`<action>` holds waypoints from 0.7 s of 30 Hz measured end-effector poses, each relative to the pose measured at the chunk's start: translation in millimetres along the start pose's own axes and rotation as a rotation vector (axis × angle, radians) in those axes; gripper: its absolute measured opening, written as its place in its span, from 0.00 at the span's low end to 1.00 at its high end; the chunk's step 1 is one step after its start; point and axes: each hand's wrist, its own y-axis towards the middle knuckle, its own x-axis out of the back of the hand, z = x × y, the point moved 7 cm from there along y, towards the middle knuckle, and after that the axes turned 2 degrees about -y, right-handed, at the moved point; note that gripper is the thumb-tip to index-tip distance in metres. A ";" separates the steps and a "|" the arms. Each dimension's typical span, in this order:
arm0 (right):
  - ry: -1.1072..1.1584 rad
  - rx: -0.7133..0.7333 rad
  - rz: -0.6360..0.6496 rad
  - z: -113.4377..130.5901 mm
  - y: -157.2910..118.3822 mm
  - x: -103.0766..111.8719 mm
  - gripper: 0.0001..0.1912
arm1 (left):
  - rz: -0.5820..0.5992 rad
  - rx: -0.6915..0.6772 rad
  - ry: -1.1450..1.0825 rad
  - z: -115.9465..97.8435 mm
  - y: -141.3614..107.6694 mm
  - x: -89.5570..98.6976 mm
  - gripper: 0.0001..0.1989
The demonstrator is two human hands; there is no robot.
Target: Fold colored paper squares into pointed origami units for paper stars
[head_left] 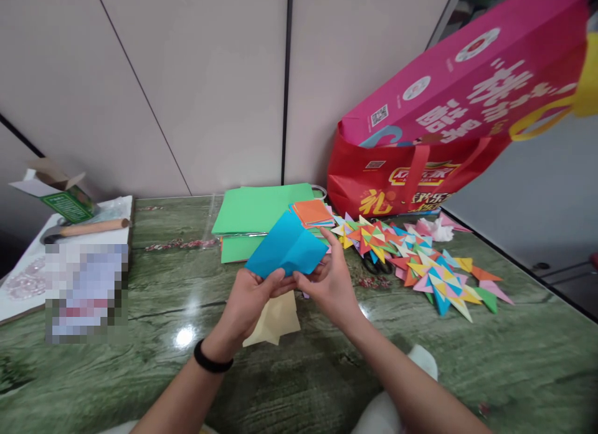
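A blue sheet of paper point(292, 244) with a crease across it is held up over the table between both hands. My left hand point(259, 291), with a black band on the wrist, pinches its lower left edge. At the lower right edge my right hand point(329, 278) grips the sheet with the thumb, its index finger raised along the side. Beneath the hands lies pale yellow paper point(275, 322), partly hidden. Just behind the blue sheet is a small stack of square papers point(311, 213) with orange on top, resting by larger green sheets point(261, 207).
Many folded colourful paper pieces point(448, 278) spread over the right side, with black scissors handles point(378, 266) among them. A red bag point(374, 179) stands behind. At left lie a white board point(28, 259), a wooden-handled tool point(93, 227) and an opened green box point(70, 200).
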 end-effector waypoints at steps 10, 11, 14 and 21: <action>0.073 -0.024 0.072 -1.9 3.1 -1.5 0.39 | -0.009 0.003 0.047 -4.6 -0.3 3.3 0.19; 0.053 -0.036 0.065 -3.2 3.3 -0.3 0.39 | -0.022 -0.005 0.084 -5.0 -0.4 5.0 0.19; -0.018 -0.091 0.048 -8.4 3.7 3.1 0.39 | -0.070 -0.040 0.204 -7.4 -0.5 9.7 0.19; 0.027 -0.138 0.098 -12.5 6.4 0.5 0.34 | -0.073 -0.023 0.327 -13.6 0.4 10.5 0.14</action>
